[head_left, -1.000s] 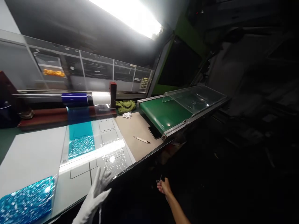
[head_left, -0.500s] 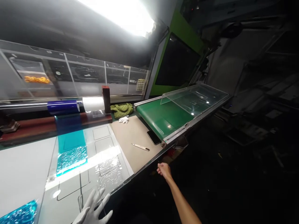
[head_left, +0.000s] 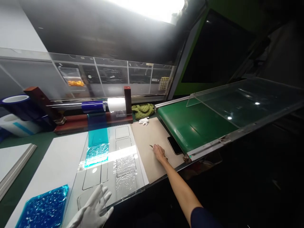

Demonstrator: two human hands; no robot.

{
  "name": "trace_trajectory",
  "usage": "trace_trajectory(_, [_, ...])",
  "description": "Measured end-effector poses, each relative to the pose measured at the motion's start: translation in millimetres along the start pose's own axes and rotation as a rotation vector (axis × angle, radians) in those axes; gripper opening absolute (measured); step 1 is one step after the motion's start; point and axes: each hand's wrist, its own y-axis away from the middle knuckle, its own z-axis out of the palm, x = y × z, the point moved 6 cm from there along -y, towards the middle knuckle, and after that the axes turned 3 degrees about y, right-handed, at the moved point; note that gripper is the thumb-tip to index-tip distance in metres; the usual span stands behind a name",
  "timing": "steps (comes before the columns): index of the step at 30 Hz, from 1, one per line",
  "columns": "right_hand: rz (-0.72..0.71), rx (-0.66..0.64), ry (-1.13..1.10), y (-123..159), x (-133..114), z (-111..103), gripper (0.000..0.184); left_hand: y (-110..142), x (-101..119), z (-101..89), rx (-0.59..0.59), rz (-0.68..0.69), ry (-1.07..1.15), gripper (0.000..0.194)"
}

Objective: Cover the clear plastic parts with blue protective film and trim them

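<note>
My right hand, bare, rests on the beige board and is closed over a utility knife, with only its tip showing past my fingers. My left hand, in a white glove, has its fingers spread at the near edge of a transparent plastic film and touches nothing else. The film lies crinkled over a glass or acrylic panel with rectangular outlines. Blue-tinted film runs from a roller across this panel. A separate crinkled blue film piece lies at lower left.
A green conveyor belt under a transparent cover runs along the right, with a phone at its edge. A spare white glove, green cloth, film rolls on a rod, and a white board are nearby.
My right hand has moved from beyond the table's front edge onto the beige board and closed over the knife. The view has swung, and the left glove stays near the film's edge.
</note>
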Motion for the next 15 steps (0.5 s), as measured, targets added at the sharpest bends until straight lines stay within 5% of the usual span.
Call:
trace_trajectory(5, [-0.248,-0.176,-0.185,50.5,-46.5,-7.7,0.039,6.3,47.5,38.5,0.088,0.49,-0.864,0.1])
trace_trajectory(8, [-0.484,-0.544,-0.565,115.5,-94.1,-15.1,0.04,18.6,67.5,78.6,-0.008,0.667,-1.332,0.104])
trace_trajectory(10, [-0.56,-0.694,-0.692,153.3,-117.8,-28.0,0.041,25.2,74.0,97.0,-0.091,0.724,-1.485,0.107])
trace_trajectory(15, [-0.625,-0.595,-0.595,181.1,-140.4,-50.6,0.042,34.5,75.4,118.1,-0.185,0.654,-1.657,0.109])
